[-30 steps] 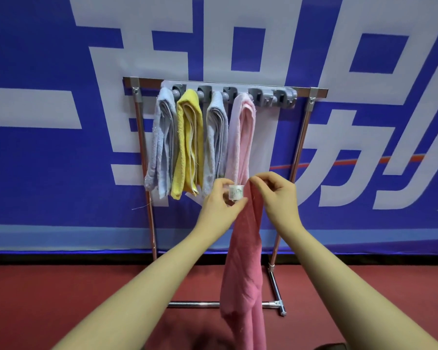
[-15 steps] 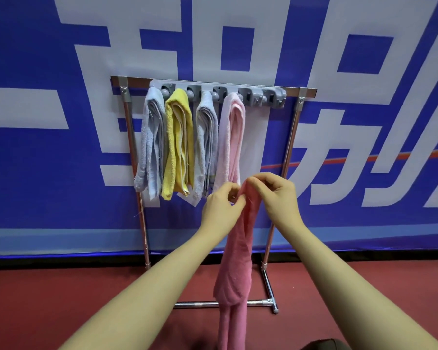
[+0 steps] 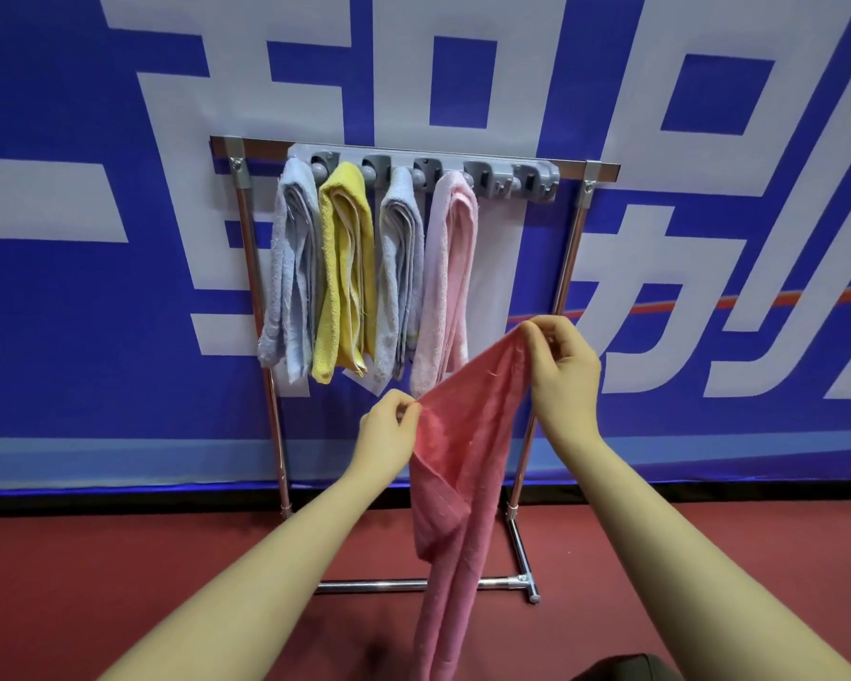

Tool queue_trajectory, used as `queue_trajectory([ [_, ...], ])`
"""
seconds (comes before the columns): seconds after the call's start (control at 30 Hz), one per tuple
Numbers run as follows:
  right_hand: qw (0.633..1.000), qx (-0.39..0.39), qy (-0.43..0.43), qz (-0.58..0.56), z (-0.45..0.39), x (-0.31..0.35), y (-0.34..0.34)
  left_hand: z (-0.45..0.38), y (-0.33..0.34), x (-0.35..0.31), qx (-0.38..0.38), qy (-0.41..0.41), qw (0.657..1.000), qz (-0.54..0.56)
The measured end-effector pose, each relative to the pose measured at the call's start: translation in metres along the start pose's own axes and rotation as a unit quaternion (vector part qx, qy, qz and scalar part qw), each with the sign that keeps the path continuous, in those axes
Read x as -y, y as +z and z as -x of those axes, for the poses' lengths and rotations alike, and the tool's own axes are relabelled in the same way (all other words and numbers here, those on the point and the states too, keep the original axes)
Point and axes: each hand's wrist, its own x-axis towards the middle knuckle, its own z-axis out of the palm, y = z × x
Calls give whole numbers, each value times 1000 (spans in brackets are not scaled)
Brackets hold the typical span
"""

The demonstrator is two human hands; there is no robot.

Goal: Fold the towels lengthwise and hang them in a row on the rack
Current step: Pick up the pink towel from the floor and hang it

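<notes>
Towel (the dark pink one) hung between both hands in front of the rack, its tail trailing low, possibly onto the floor. Left hand and right hand each pinched a top corner; a slack pinch could have dropped it or skewed the fold.

We see a deep pink towel; on the chrome rack hang a pale blue towel, a yellow towel, a grey-blue towel and a pale pink towel. The banner is blue with white characters, the floor red.
</notes>
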Motion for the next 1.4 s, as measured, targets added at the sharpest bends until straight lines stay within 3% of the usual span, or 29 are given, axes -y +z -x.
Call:
queue_trajectory([
  [0.23,997,-2,39,64,5,-25,-2,-20,-27,-10,6,53,998,19],
  [0.43,995,80,40,38,17,-33,8,-32,-50,-38,44,124,991,-34],
  [0.77,980,163,92,-72,20,-16,27,-29,-54,-60,49,139,989,-12],
  [1.0,976,192,98,-35,24,-12,40,-28,-57,-71,79,163,983,-28],
  [1.3,988,96,93,-72,9,-17,33,-22,-60,-48,162,118,980,-9],
  [1.4,992,45,98,-60,4,-22,27,-22,-57,-35,142,103,984,-29],
])
